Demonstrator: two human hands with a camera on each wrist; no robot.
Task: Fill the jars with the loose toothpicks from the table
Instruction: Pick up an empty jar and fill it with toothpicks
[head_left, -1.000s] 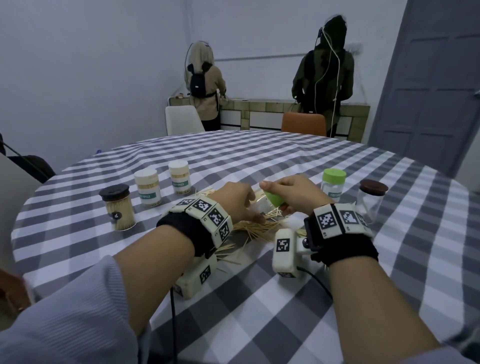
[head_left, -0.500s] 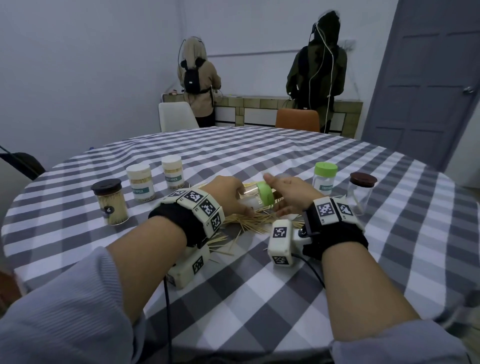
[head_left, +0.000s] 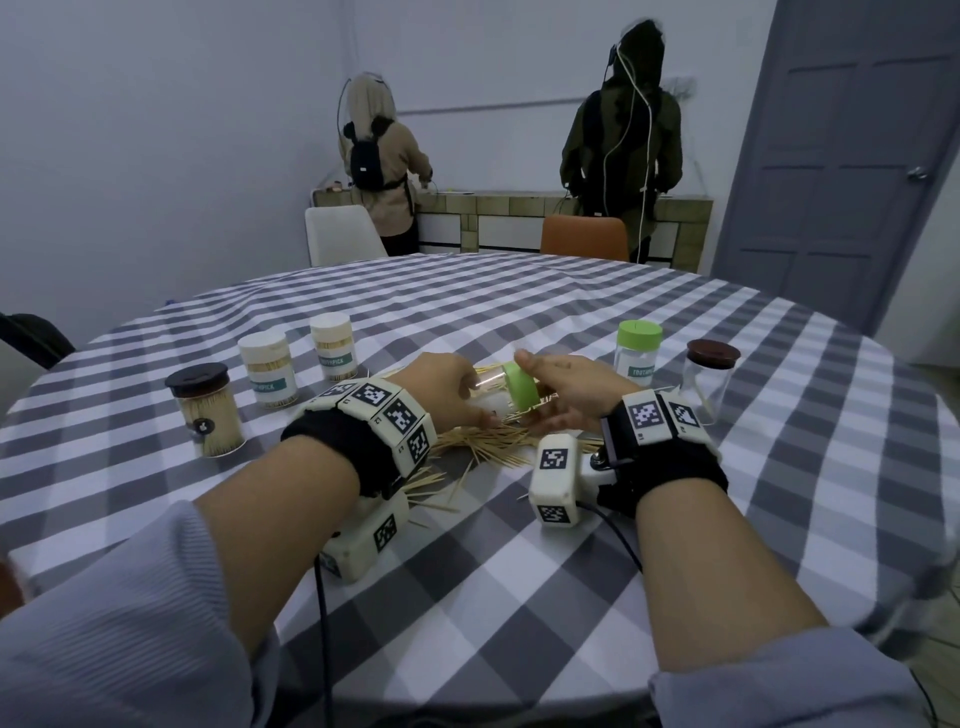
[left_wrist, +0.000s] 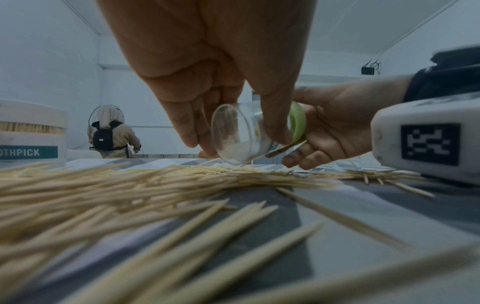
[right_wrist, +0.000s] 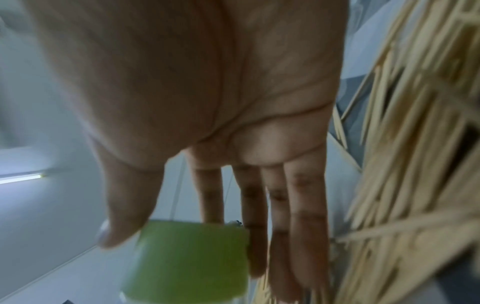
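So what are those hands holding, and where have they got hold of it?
One clear jar, tipped on its side over the toothpicks. The left hand grips its clear body; the right hand pinches the green lid.

Head looks down; wrist views close, sharing toothpicks.

Two people stand at a tiled counter behind a white chair and an orange chair

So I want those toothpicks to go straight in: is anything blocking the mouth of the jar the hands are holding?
Yes. The green lid is on the clear jar, between the loose toothpicks and its inside. The left hand grips the jar body; the right hand holds the lid.
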